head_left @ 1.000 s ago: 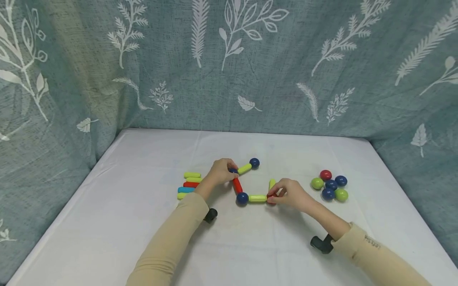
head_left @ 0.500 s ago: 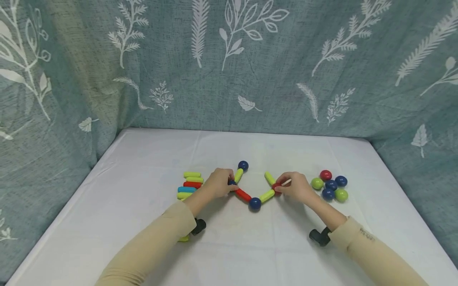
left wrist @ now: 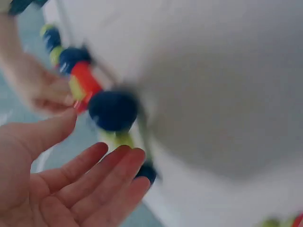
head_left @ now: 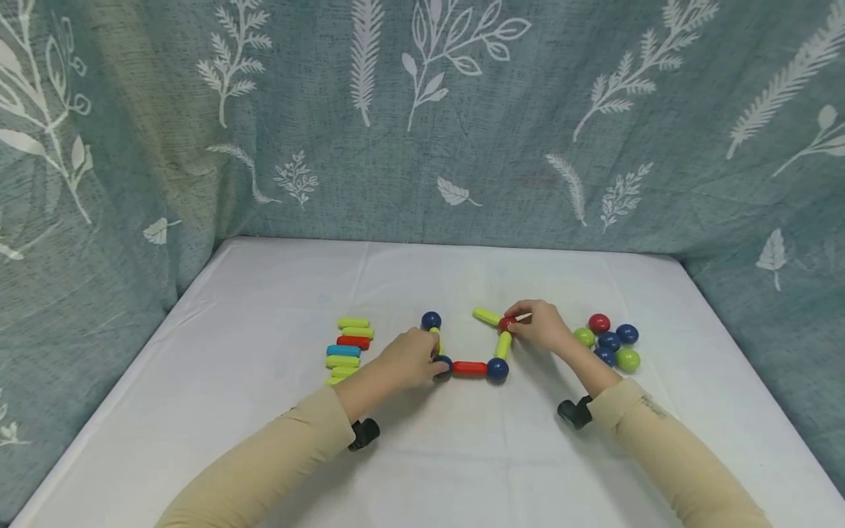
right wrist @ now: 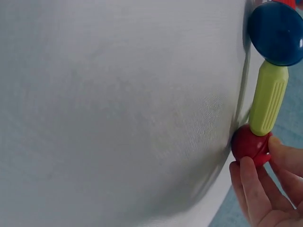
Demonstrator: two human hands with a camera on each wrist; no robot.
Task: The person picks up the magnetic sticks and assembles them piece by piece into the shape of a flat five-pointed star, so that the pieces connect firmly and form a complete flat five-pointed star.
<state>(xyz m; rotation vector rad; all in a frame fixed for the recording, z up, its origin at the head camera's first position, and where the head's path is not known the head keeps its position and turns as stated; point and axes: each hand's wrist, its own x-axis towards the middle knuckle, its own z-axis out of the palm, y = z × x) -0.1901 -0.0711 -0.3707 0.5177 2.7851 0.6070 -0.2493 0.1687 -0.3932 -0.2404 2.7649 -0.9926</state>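
Observation:
A chain of rods and balls lies on the white table in a U shape. A red rod (head_left: 470,369) joins two blue balls at the near side; the left blue ball (left wrist: 113,111) is at my left hand (head_left: 409,357). In the left wrist view, that hand's fingers are extended, thumb apart, beside this ball. From it a yellow-green rod (head_left: 436,341) leads away to another blue ball (head_left: 431,320). My right hand (head_left: 540,326) pinches a red ball (right wrist: 248,143) between thumb and fingers. A yellow-green rod (right wrist: 269,97) links it to the right blue ball (right wrist: 277,33); another yellow-green rod (head_left: 486,316) sticks out leftward.
Left of the chain, several loose rods lie in a column, including a blue rod (head_left: 343,351) and a red rod (head_left: 353,342), partly behind my left forearm. At the right sits a cluster of loose balls, with a green ball (head_left: 628,359) nearest. A patterned curtain (head_left: 422,147) surrounds the table.
The chain has turned: its near blue ball slid right and its left side came nearer. My left hand moved nearer with it; my right hand moved farther away with the red ball.

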